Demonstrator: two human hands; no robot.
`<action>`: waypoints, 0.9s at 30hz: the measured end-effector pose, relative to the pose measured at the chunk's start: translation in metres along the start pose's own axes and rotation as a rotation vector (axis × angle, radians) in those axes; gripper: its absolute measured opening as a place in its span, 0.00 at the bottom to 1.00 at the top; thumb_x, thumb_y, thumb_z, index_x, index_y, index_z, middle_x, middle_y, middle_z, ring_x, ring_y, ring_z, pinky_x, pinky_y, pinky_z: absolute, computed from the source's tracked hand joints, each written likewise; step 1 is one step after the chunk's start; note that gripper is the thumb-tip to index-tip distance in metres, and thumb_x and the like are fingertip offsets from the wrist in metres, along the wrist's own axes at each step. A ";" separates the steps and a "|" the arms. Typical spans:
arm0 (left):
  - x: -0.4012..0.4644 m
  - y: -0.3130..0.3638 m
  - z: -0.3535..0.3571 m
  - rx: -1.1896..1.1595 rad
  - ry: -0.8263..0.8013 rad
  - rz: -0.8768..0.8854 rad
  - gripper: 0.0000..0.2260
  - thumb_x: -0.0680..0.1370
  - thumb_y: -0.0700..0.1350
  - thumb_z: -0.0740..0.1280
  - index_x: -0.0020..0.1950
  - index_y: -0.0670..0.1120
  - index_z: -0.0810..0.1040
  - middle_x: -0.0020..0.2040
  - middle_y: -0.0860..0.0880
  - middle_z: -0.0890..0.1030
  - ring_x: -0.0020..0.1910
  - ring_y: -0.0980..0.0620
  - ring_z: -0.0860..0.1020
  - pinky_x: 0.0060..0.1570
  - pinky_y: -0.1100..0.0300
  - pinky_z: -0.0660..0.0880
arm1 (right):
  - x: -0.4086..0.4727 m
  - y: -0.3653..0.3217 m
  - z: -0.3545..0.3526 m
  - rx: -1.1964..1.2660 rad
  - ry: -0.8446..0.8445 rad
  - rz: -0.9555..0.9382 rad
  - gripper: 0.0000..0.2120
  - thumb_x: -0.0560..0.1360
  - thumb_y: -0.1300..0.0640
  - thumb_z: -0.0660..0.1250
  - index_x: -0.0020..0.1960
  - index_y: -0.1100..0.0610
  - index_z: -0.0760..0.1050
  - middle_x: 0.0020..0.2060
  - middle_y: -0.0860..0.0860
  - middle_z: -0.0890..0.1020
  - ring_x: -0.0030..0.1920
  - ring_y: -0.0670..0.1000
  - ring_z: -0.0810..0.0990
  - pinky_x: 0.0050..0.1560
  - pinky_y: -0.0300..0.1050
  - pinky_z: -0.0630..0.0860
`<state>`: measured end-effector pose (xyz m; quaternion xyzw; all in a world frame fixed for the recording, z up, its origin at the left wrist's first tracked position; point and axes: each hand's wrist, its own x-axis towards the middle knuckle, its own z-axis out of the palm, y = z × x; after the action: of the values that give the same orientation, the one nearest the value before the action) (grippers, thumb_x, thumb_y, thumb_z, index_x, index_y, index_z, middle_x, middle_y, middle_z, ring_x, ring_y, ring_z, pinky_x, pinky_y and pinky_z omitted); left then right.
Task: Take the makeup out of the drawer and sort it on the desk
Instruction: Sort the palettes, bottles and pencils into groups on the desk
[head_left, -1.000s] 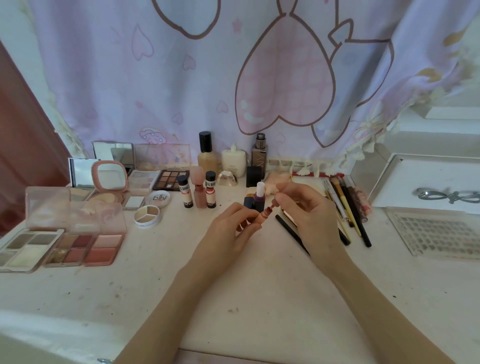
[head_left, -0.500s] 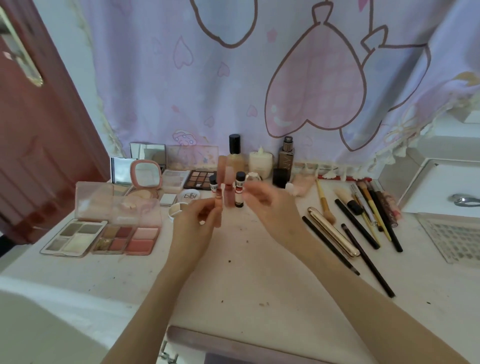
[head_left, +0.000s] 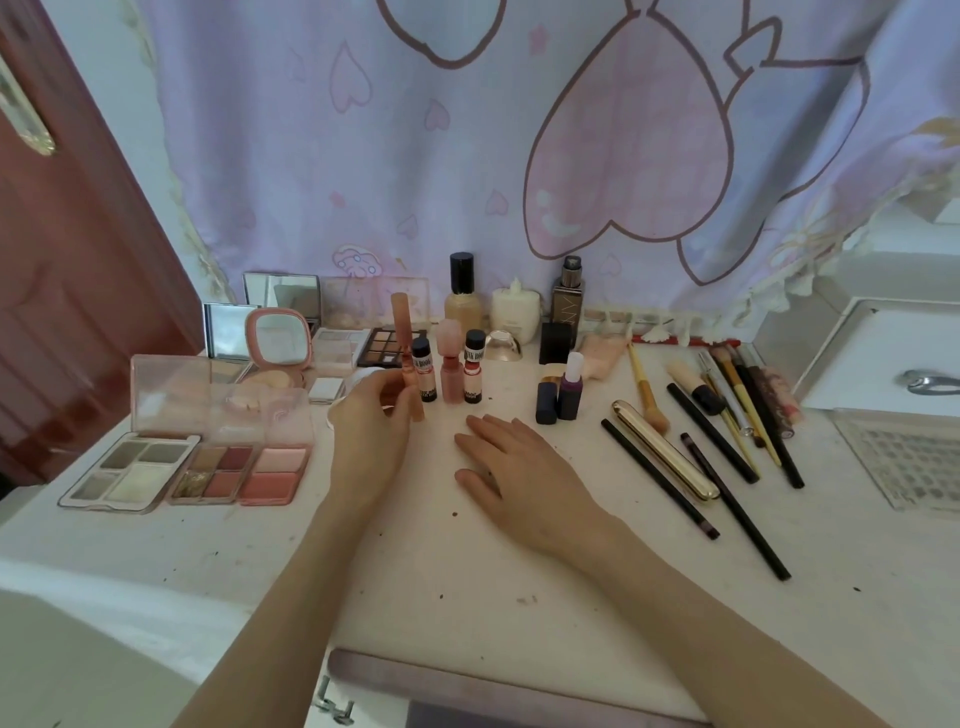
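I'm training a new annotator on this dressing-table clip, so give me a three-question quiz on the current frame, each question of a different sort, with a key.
1. True or false: the left hand holds the pink tube upright.
2. Multiple choice: the right hand is A) gripping a brush, B) lying flat and open on the desk, C) lifting the gold case.
3. Fill in: the three open palettes lie on the desk's ___ side as the camera sees it.

Key: 1 true; 2 B; 3 left.
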<state>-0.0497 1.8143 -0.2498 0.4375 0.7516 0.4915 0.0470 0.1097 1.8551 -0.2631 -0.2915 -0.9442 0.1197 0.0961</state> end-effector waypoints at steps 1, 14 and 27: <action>0.000 0.001 0.000 -0.001 -0.003 -0.002 0.05 0.76 0.39 0.64 0.45 0.47 0.78 0.40 0.59 0.77 0.40 0.63 0.75 0.52 0.62 0.71 | 0.000 0.000 0.000 -0.012 -0.007 0.000 0.23 0.81 0.47 0.50 0.74 0.52 0.58 0.75 0.49 0.57 0.75 0.48 0.52 0.74 0.43 0.43; -0.006 0.004 0.000 -0.016 0.012 -0.025 0.08 0.76 0.38 0.64 0.54 0.45 0.78 0.46 0.52 0.79 0.40 0.63 0.74 0.47 0.66 0.69 | -0.002 0.000 0.000 -0.025 -0.025 0.009 0.23 0.81 0.47 0.49 0.74 0.51 0.57 0.76 0.48 0.56 0.75 0.47 0.51 0.74 0.45 0.43; -0.023 0.011 0.005 -0.030 0.063 -0.080 0.23 0.74 0.45 0.70 0.66 0.43 0.69 0.53 0.53 0.73 0.47 0.54 0.74 0.43 0.68 0.67 | -0.004 0.000 -0.005 0.074 0.002 0.051 0.22 0.82 0.52 0.51 0.75 0.53 0.57 0.75 0.49 0.58 0.74 0.47 0.54 0.73 0.41 0.44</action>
<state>-0.0261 1.8036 -0.2518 0.3907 0.7619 0.5141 0.0495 0.1141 1.8542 -0.2587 -0.3117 -0.9313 0.1566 0.1045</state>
